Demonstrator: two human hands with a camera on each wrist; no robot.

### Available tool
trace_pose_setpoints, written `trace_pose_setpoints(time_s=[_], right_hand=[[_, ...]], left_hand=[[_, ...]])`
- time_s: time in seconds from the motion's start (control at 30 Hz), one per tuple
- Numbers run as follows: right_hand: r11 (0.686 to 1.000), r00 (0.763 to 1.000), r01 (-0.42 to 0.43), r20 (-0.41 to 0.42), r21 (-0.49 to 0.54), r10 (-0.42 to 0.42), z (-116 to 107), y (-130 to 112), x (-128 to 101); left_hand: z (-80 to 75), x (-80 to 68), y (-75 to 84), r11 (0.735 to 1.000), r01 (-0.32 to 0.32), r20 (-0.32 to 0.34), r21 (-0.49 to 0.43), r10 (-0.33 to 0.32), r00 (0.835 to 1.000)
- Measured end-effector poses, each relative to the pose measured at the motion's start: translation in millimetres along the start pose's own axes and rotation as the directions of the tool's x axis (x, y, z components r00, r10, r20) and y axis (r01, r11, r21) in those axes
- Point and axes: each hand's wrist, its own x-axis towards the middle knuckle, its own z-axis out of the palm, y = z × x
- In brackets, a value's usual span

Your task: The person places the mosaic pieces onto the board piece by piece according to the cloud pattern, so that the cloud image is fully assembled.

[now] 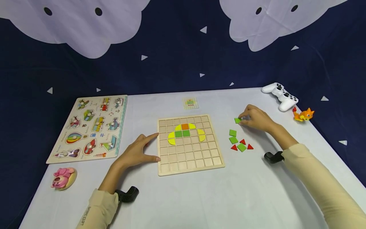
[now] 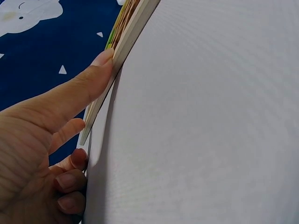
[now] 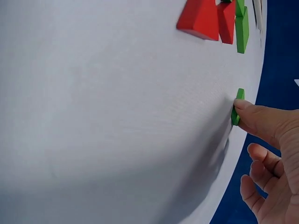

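Observation:
A wooden grid board (image 1: pixel 177 157) lies flat in the middle of the table. Yellow curved tiles (image 1: pixel 171 138), two green squares (image 1: pixel 186 133) and an orange square (image 1: pixel 185 126) sit in its upper cells. My left hand (image 1: pixel 135 151) rests at the board's left edge, thumb and index finger spread and touching the rim. To the right of the board, my right hand (image 1: pixel 256 118) pinches a green square tile (image 3: pixel 237 108) between thumb and fingers, low over the table. Nearer me lie several loose green squares (image 1: pixel 233 133) and red triangles (image 1: pixel 250 146).
A small pattern card (image 1: pixel 190 103) lies behind the board. On the left are a picture peg puzzle (image 1: pixel 85 127) and a pink pig toy (image 1: pixel 63 178). A white game controller (image 1: pixel 281 95) and an orange toy figure (image 1: pixel 303 114) stand at the back right.

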Motion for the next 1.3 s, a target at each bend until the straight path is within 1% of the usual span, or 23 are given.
trace_pose_setpoints(time_s=[0.2, 0.33, 0.5, 0.6, 0.73, 1.07, 1.3], right_hand=[[1.000, 1.000, 0.019, -0.012, -0.001, -0.019, 1.0, 0.7, -0.9], [1.000, 1.000, 0.013, -0.013, 0.005, -0.013, 2.5, 2.4, -1.3], [1.000, 0.999, 0.015, -0.046, 0.006, -0.014, 5.1, 2.1, -1.1], [0.999, 0.997, 0.037, -0.073, 0.004, -0.037, 5.4, -2.9, 1.8], [0.997, 0.993, 0.079, -0.086, 0.010, -0.078, 6.5, -14.4, 6.5], [0.983, 0.983, 0.176, -0.055, 0.052, -0.173, 13.8, -55.5, 20.1], [0.962, 0.965, 0.263, -0.030, 0.069, -0.262, 18.4, -87.1, 27.4]], left_hand=[[0.0, -0.3, -0.8, 1.000, -0.002, -0.002, 0.004, 0.002, 1.000], [0.3, -0.2, -0.8, 1.000, 0.003, 0.002, 0.003, -0.003, 1.000], [0.6, 0.4, -0.6, 1.000, 0.015, 0.007, 0.003, -0.015, 1.000], [0.5, 0.1, -0.9, 1.000, 0.015, 0.004, 0.006, -0.015, 1.000], [1.1, 0.0, -0.9, 1.000, 0.014, 0.000, 0.004, -0.014, 1.000], [1.5, 0.2, -0.3, 1.000, 0.021, -0.001, -0.004, -0.021, 1.000], [1.6, 0.5, 0.2, 1.000, 0.028, -0.002, 0.001, -0.028, 1.000]])
